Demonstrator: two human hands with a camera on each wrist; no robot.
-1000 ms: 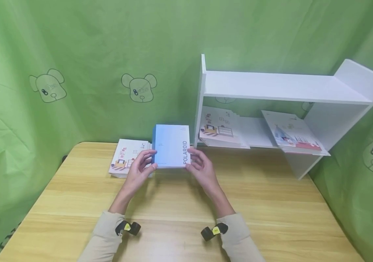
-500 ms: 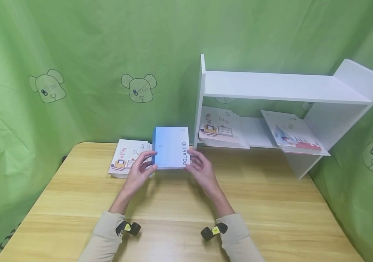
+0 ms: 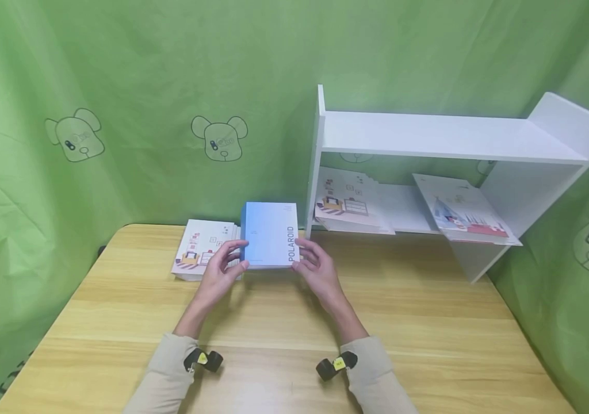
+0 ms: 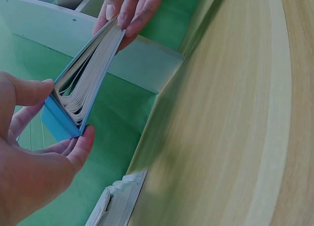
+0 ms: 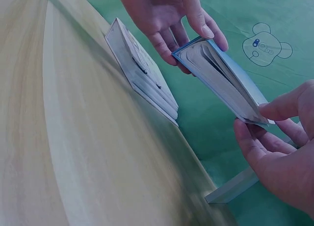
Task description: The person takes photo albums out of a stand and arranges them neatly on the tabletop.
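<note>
A blue photo album (image 3: 271,233) with POLAROID printed along its right edge is held in the air above the back of the table, cover facing up. My left hand (image 3: 218,276) grips its spine side, thumb on one cover and fingers on the other. At the opposite edge, my right hand (image 3: 321,276) pinches it between thumb and fingers. In the left wrist view the page edges of the album (image 4: 93,71) show, with a gap among the pages. Just left of it, a stack of white illustrated books (image 3: 203,247) lies on the table, partly behind my left hand.
A white shelf unit (image 3: 450,138) stands at the back right. Its lower level bears a fanned pile of white books (image 3: 348,201) at the left and another book pile (image 3: 462,210) at the right. Green curtain (image 3: 144,144) surrounds the wooden table (image 3: 274,345).
The album has come down slightly in the head view, its far edge dropping most, so it looks a little more tilted. Both hands keep their hold; books and shelf are unmoved.
</note>
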